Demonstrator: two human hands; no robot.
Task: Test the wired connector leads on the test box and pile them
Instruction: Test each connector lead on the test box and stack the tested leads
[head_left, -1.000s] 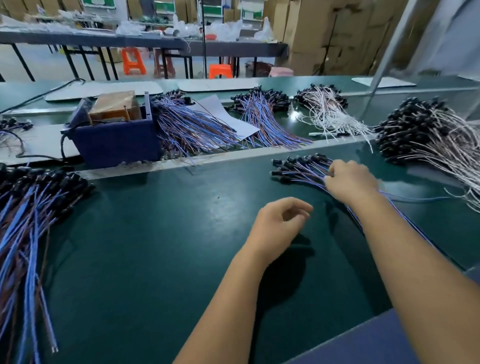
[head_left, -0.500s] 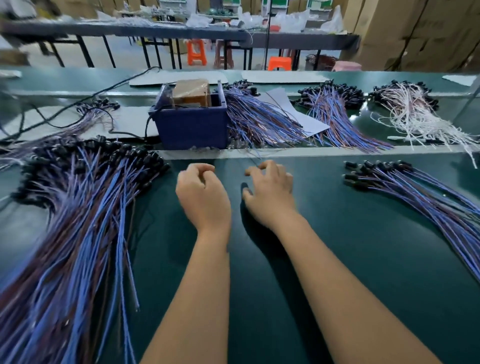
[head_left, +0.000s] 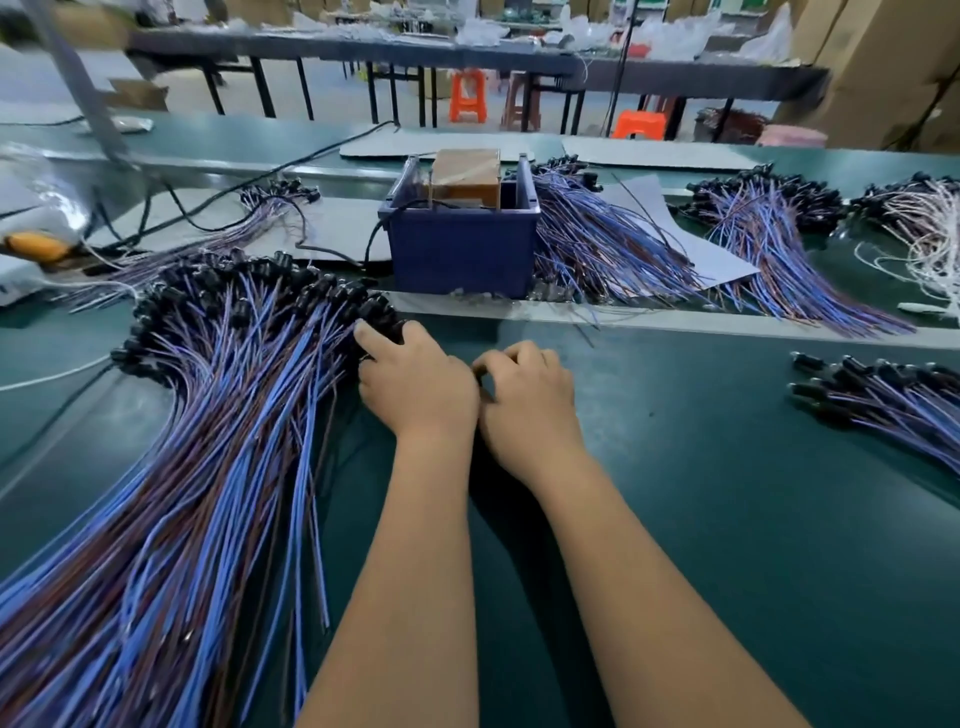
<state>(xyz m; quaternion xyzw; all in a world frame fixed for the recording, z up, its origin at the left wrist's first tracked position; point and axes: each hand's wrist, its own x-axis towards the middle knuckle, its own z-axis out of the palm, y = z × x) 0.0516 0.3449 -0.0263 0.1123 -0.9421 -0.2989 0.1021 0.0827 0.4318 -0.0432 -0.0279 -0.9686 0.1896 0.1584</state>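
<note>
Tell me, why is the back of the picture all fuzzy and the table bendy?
Head view: the orange stools and far benches are blurred, the left edge smeared; the wide lens curves the green table; the hands and blue bin stay sharp.

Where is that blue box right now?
The blue box sits mid-table, just beyond both hands, with a big pile of blue wires to its front left.
</note>
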